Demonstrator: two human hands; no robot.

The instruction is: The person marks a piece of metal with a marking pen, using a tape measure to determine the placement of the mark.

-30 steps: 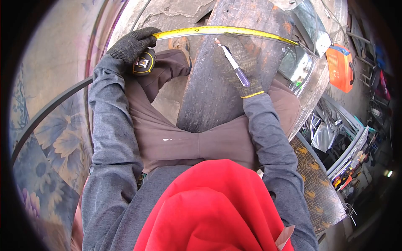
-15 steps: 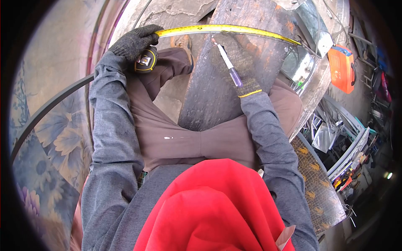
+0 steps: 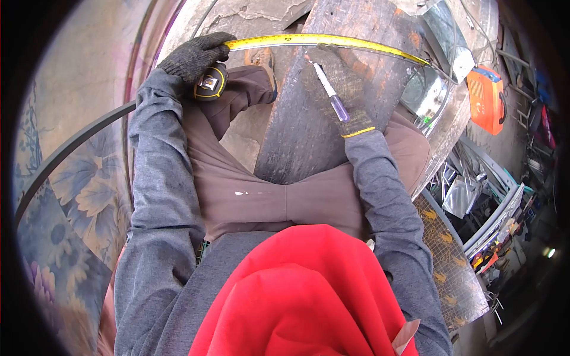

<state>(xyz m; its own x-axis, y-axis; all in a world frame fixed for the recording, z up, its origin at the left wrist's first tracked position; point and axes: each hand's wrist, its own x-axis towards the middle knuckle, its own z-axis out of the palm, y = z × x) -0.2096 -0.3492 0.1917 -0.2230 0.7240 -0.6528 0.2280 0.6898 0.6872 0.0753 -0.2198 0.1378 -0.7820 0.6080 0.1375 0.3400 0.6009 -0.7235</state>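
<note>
My left hand [image 3: 196,57], in a dark knitted glove, is closed around the tape measure [image 3: 210,83] and a dark metal bar [image 3: 77,142] that comes in from the left. The case sits under the fingers. The yellow tape blade [image 3: 297,40] stretches to the right across the plank, along the bar. My right hand [image 3: 341,83], gloved too, is closed on a marker pen [image 3: 328,89] with a white barrel and purple end. Its tip points up toward the blade, just below it. The fingertips are at the blade's lower edge, partly hidden.
A worn wooden plank [image 3: 285,136] lies between my legs. Reflective metal or glass pieces [image 3: 424,92] and an orange box-shaped machine [image 3: 485,101] are at the right. Lower right, a patterned board [image 3: 448,267] and a pile of scrap strips [image 3: 469,190]. Floral sheeting [image 3: 77,202] covers the left.
Both hands, the tape and the bar appear very slightly farther right in the view, as do the surroundings. The hold of each hand looks the same.
</note>
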